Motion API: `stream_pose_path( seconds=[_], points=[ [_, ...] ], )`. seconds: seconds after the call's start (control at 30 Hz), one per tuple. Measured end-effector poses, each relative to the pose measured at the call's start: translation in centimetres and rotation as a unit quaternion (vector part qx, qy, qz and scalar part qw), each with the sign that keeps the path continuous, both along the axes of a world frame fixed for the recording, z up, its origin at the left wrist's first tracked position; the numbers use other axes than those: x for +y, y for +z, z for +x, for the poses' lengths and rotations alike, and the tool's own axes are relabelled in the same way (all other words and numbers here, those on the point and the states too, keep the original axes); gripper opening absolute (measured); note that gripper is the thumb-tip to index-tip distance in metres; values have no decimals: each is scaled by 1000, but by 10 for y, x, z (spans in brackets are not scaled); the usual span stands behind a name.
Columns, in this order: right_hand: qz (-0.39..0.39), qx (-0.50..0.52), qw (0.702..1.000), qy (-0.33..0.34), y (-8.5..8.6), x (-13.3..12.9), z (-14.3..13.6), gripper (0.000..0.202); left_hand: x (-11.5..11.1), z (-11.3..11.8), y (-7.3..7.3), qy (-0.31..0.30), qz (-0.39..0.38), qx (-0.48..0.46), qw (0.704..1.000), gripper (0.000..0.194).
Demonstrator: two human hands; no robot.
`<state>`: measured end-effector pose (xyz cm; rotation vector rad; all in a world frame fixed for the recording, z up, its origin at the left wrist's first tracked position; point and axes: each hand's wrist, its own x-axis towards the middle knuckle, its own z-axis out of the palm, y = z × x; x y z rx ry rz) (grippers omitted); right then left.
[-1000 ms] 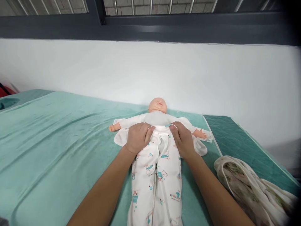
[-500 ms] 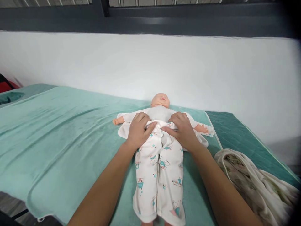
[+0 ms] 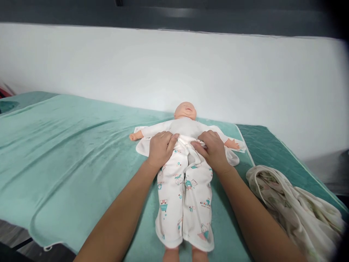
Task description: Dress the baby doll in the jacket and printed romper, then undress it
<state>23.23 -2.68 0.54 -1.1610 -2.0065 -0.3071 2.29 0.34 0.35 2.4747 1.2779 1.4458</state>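
Observation:
A baby doll (image 3: 185, 110) lies on its back, head toward the wall and arms spread out to the sides. It wears a white top (image 3: 184, 126) and white printed pants (image 3: 185, 189) with teal and pink figures. At the left side of the waistband, my left hand (image 3: 162, 148) is closed on the pants. My right hand (image 3: 212, 150) pinches the waistband on the other side, thumb pointing inward. Below the pant cuffs the doll's lower legs show at the bottom edge.
A light green sheet (image 3: 73, 153) covers the bed, with a darker green pad (image 3: 275, 149) to the right. On the right lies a crumpled whitish patterned cloth (image 3: 294, 211). Behind the doll rises a white wall (image 3: 174, 65).
The waistband is drawn slightly higher toward the doll's chest, and more of the lower legs shows. Both thumbs have closed more tightly on the fabric. The view has tilted down a little.

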Motion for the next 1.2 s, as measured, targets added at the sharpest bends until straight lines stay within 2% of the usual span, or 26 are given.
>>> stream_pose_path(
  seconds=[0.2,0.43,0.53,0.7,0.87,1.07,1.2],
  points=[
    [-20,21,998,-61,-5,2,1,28,0,1,3,-9,-37,-41,998,45],
    [52,7,995,-89,-9,-5,2,38,-4,2,0,4,-4,-39,999,48],
    [58,-3,994,-98,-9,-5,1,40,-6,2,-3,19,-1,-47,999,47],
    [14,0,997,-76,-5,-4,4,41,-6,-4,-4,6,-59,-40,997,46],
    [-43,20,998,-41,-5,-14,11,36,-10,-15,-4,-22,-67,-15,997,39],
    [-109,113,987,-18,-13,-29,14,20,-15,-21,-7,-33,-94,-36,994,29],
    [-114,148,982,1,-17,-29,13,18,-17,-21,-9,-32,-109,-39,993,27]
  ],
)
